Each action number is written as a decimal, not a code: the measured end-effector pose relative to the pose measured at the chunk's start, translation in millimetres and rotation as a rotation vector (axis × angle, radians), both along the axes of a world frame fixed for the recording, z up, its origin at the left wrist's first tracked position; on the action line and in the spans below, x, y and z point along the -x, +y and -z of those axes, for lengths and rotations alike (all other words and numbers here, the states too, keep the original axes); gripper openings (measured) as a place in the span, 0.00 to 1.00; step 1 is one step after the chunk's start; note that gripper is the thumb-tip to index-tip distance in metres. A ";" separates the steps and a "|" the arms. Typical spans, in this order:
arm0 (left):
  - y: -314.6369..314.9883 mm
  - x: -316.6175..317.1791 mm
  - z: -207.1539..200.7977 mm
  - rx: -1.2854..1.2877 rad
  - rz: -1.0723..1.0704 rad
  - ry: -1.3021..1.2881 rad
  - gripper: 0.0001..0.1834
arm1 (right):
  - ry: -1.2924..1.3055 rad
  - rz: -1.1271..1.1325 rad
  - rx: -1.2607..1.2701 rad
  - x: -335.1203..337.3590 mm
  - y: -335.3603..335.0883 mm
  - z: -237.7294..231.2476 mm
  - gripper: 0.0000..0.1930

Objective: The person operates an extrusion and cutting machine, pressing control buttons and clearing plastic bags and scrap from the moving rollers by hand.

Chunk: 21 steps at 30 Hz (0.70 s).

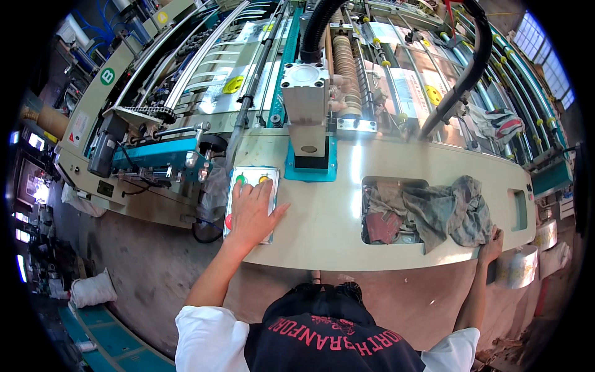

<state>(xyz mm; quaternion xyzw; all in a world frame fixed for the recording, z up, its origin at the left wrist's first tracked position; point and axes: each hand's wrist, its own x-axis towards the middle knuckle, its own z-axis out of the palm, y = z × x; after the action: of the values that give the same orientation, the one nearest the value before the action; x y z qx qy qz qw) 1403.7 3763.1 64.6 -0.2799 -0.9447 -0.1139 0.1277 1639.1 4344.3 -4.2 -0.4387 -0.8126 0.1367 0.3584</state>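
My left hand (252,214) lies over a small control panel (268,233) on the machine's pale front cover. Its fingers are spread, with the tips near a green button (241,179) and a yellow button (264,178). A red button (229,221) shows beside the wrist. At the right, my right hand (491,245) is closed round the front edge of the cover (322,245), just below a crumpled grey rag (469,214). That rag hangs partly over a rectangular recess holding more cloths and a reddish piece (382,227).
Beyond the cover, printed film (226,85) with yellow round motifs runs under rollers and bars. A metal block (305,93) with a black hose stands at the centre. Shiny film rolls (517,266) sit at the lower right, a white sack (93,289) on the left floor.
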 end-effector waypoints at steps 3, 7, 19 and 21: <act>8.8 3.9 -3.1 0.006 -0.004 -0.011 0.31 | 0.073 -0.066 0.028 -7.3 3.9 0.1 0.18; 6.4 3.4 0.3 -0.002 -0.016 -0.059 0.30 | -0.043 0.045 0.081 2.3 -11.5 -11.6 0.17; 13.1 4.1 -5.2 0.098 0.000 -0.037 0.24 | 0.048 0.112 0.061 10.3 -30.8 -29.5 0.15; 10.3 4.3 -2.0 0.093 0.014 -0.014 0.24 | 0.043 0.119 0.053 11.2 -33.2 -31.8 0.15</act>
<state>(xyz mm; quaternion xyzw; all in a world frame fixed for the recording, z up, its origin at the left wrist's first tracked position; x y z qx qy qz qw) 1399.4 3773.3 66.7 -0.2912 -0.9479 -0.0726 0.1070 1627.9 4311.1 27.6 -0.4924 -0.7734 0.1460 0.3716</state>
